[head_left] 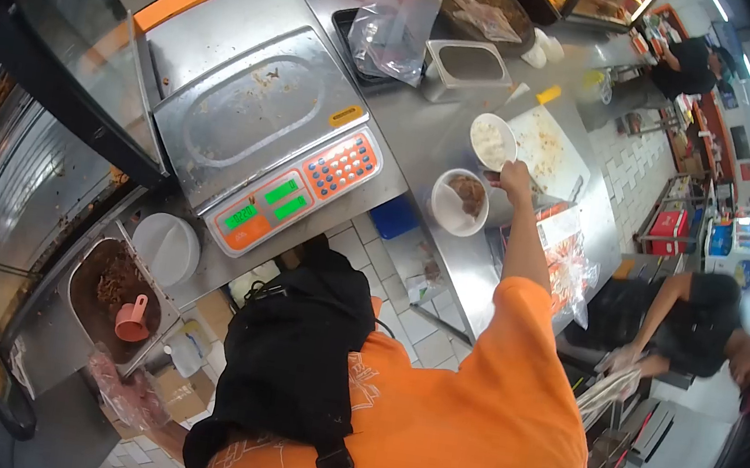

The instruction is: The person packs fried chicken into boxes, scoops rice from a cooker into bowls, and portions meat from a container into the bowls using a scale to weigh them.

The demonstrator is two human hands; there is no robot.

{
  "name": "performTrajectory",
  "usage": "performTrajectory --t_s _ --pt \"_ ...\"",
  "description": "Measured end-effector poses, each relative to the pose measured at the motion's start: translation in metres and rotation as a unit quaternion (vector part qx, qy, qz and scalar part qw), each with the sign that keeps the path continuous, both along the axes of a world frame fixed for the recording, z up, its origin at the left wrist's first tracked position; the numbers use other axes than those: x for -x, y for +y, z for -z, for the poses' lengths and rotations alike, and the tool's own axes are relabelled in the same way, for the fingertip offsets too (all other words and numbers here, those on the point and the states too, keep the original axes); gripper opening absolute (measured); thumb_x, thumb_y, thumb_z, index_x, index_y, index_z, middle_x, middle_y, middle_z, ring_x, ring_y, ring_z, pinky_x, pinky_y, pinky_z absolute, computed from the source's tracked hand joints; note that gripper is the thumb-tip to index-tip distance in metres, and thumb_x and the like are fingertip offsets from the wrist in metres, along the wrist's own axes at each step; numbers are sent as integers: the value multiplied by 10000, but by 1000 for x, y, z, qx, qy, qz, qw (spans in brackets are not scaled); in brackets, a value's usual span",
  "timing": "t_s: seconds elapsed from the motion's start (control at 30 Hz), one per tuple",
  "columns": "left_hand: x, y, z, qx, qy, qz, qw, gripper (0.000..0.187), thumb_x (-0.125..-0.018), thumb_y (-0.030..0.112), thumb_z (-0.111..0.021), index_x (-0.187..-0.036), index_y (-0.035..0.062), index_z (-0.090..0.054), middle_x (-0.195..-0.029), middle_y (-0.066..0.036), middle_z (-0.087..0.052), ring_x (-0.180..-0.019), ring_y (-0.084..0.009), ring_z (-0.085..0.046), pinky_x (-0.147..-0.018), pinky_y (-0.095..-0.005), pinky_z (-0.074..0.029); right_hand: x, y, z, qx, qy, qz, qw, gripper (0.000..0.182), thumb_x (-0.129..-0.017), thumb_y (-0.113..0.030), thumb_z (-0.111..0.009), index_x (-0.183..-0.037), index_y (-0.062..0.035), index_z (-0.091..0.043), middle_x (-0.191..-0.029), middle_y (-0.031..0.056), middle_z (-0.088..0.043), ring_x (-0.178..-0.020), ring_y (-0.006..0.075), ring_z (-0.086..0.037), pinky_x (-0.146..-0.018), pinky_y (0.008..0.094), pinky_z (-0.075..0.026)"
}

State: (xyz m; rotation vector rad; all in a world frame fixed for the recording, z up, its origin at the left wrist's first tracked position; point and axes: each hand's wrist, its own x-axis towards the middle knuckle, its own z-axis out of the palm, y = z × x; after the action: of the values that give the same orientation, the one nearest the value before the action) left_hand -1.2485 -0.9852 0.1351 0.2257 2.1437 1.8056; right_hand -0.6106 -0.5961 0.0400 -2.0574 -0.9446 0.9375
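Observation:
My right hand [515,182] reaches out to the far counter, its fingers closed at the rim of a white tub [493,142] with pale, rice-like food in it. Just beside that hand stands a second white tub [459,202], holding brown food on one side. At lower left, my left hand [127,394] wears a clear plastic glove. Its fingers look loosely stretched out and appear to hold nothing, close to the edge of a metal pan [83,294]. Dark shredded food and a pink measuring cup [133,320] lie in the pan.
A digital scale [261,124] with lit green displays sits on the counter, near round white lids [165,249]. Beyond the tubs is a white cutting board [551,153] with crumbs. A metal container [466,68] and plastic bag [392,33] stand behind. A co-worker [695,323] handles something at right.

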Motion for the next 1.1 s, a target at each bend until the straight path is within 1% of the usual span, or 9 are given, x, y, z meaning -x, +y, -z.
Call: performTrajectory --t_s 0.23,0.3,0.33,0.4,0.57,0.67,0.77,0.93,1.1 --pt "-15 -17 -9 -53 -92 -98 989 496 -951 321 -542 -1372 67 -478 -1338 -98 -545 -1114 -192 -570 -852 -328 -493 13 -33 -89 -9 -569 -345 747 274 -825 -214 -675 -810 59 -662 -693 173 -689 -486 280 -619 -573 402 -531" --pt "0 -45 20 309 526 144 779 472 -932 191 -560 -1378 76 -458 -1288 -106 -562 -1121 -224 -566 -898 -342 -502 103 -39 -142 21 -178 -170 969 268 -849 -215 -660 -842 53 -657 -667 176 -675 -501 273 -632 -584 388 -532" --pt "-3 -52 26 323 526 131 776 472 -932 191 -560 -1378 76 -458 -1288 -106 -562 -1121 -224 -566 -898 -342 -502 116 -27 -123 -150 -378 -353 842 266 -894 -195 -584 -840 56 -652 -647 155 -663 -478 234 -623 -512 353 -510" --pt "-27 -31 23 83 130 -27 988 506 -887 50 -572 -1379 79 -457 -1224 -105 -581 -1124 -238 -570 -975 -350 -480 192 -26 -121 -259 -367 -417 790 229 -876 -165 -559 -792 39 -624 -706 185 -641 -622 324 -613 -617 438 -488" --pt "-23 -19 10 -122 -91 -131 980 242 -942 186 -577 -1166 94 -579 -1148 -37 -615 -834 -107 -608 -565 -200 -523 328 25 -107 -104 -158 -453 871 269 -889 -119 -454 -769 35 -640 -758 228 -642 -780 407 -616 -712 502 -478" --pt "-23 -26 0 -168 -124 -175 962 272 -958 225 -573 -1189 80 -577 -1146 -38 -630 -871 -137 -622 -566 -208 -524 339 43 -70 -308 -396 -526 687 259 -915 -183 -500 -987 17 -647 -850 206 -643 -800 402 -625 -704 461 -500" --pt "-8 -27 37 -139 -88 -242 956 391 -985 361 -526 -1280 103 -538 -1292 -43 -585 -1018 -155 -588 -758 -316 -516 402 -45 -133 -344 -205 -415 817 263 -898 -181 -539 -1060 5 -629 -886 195 -637 -832 384 -625 -736 457 -502" --pt "23 0 104 -197 -111 -238 945 313 -980 259 -574 -1222 114 -438 -1003 -10 -514 -863 -127 -558 -599 -228 -491 501 -164 -48 -391 -79 -729 557 190 -812 -201 -688 -899 -32 -679 -907 132 -664 -845 302 -624 -790 389 -498" --pt "16 9 127 -186 -105 -128 968 321 -1012 365 -511 -1180 105 -425 -994 -64 -556 -688 -138 -578 -561 -237 -455 511 -161 -10 -362 -115 -763 523 142 -823 -178 -654 -792 -48 -702 -766 97 -656 -818 279 -624 -749 403 -489"
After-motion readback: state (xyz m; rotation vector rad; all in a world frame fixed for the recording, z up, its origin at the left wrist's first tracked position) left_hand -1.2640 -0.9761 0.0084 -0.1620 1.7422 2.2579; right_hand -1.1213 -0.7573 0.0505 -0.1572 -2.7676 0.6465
